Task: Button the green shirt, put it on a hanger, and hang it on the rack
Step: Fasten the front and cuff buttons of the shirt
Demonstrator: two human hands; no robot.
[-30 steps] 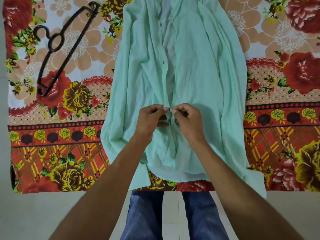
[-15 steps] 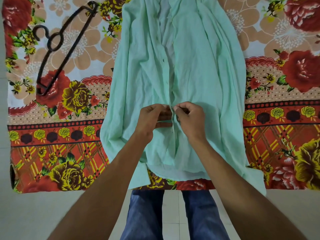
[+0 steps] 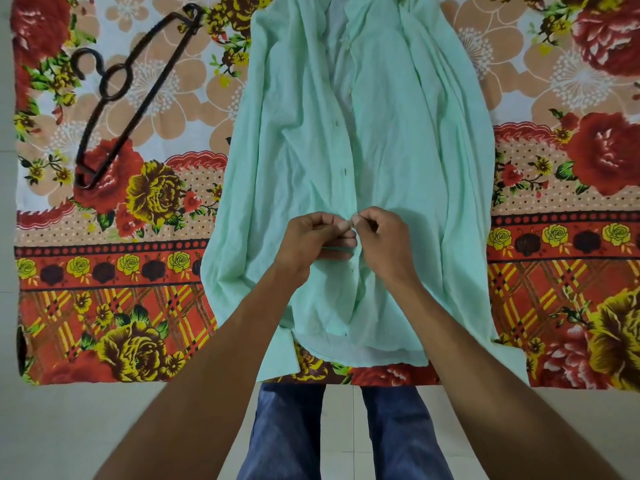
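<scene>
The mint green shirt [image 3: 408, 140] lies flat on a floral sheet, collar away from me, hem toward me. Its front is still apart near the collar, with small buttons showing along the placket. My left hand [image 3: 311, 239] and my right hand [image 3: 382, 239] meet at the lower placket, each pinching one edge of the shirt front, thumbs and fingertips touching. The button between them is hidden by my fingers. A black hanger [image 3: 131, 95] lies on the sheet at the upper left, away from both hands.
The floral sheet [image 3: 104, 271] covers the surface under the shirt and ends at a pale tiled floor [image 3: 69, 427] near me. My legs in blue jeans [image 3: 287, 434] stand at the sheet's near edge. No rack is in view.
Both hands stay at the same spot on the lower placket. Fingertips have shifted slightly, working the two shirt edges together. The shirt and hanger have not moved.
</scene>
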